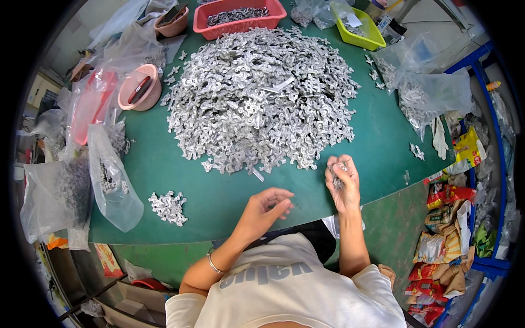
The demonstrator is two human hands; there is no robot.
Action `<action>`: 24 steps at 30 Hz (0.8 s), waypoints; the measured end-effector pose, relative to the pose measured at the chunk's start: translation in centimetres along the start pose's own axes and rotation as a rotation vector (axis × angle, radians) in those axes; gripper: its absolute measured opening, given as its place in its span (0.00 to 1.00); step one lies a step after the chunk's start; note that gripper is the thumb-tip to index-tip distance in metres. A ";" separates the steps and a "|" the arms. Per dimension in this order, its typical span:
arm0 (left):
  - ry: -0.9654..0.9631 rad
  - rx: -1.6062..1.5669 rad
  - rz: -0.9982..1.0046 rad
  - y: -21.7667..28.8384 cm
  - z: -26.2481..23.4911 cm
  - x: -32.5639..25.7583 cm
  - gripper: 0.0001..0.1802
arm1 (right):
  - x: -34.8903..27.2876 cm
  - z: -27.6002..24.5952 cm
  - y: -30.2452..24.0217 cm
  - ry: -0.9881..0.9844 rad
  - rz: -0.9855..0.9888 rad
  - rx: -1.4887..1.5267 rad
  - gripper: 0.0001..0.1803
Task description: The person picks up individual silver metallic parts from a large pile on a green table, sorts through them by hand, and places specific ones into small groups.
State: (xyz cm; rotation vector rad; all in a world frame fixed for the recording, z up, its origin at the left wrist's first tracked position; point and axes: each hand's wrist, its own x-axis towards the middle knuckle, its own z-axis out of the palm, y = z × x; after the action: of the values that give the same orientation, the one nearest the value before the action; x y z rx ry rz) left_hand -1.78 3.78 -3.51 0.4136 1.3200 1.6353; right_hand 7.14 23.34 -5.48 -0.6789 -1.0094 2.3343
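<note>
A big heap of small silvery metal parts (pixel 257 104) covers the middle of the green table (pixel 229 202). My right hand (pixel 343 186) is closed around a few small metal parts (pixel 339 176), at the right of the heap's near edge. Between the heap and my body, my left hand (pixel 267 212) hovers with its fingers loosely bent and apart, and nothing shows in it. Off to the left near the table's front edge lies a small separate pile of the same parts (pixel 169 208). One elongated piece (pixel 258 174) sits at the heap's near edge.
Behind the heap stand a red basket (pixel 240 21) of metal pieces and a yellow-green basket (pixel 358 33). A pink bowl (pixel 140 87) with a dark red object is at the left. Plastic bags (pixel 112 180) line the left side; a white glove (pixel 438 138) lies right. A blue rack (pixel 489 180) borders the right.
</note>
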 end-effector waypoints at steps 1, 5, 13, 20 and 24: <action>0.004 -0.004 -0.005 -0.1 -0.1 0.0 0.11 | 0.0 0.1 -0.4 -0.001 -0.001 0.002 0.06; -0.004 0.015 -0.003 -0.6 -0.4 0.2 0.11 | -0.7 1.3 -0.2 0.026 -0.026 -0.655 0.11; 0.032 0.056 0.014 -0.2 0.0 -0.1 0.12 | 1.1 2.3 2.4 0.051 -0.641 -1.282 0.08; 0.109 0.056 0.070 -0.4 -0.1 0.7 0.14 | -0.3 2.6 0.9 0.078 -0.498 -1.281 0.11; 0.130 0.180 0.088 -1.6 -0.5 1.2 0.17 | -1.1 2.7 1.9 -0.009 -0.523 -1.512 0.20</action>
State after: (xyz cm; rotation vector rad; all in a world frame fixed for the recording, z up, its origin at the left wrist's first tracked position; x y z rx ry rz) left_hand -1.97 4.47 -5.47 0.4854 1.5737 1.6435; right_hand 5.81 20.14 -5.03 -0.7084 -2.5074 0.8030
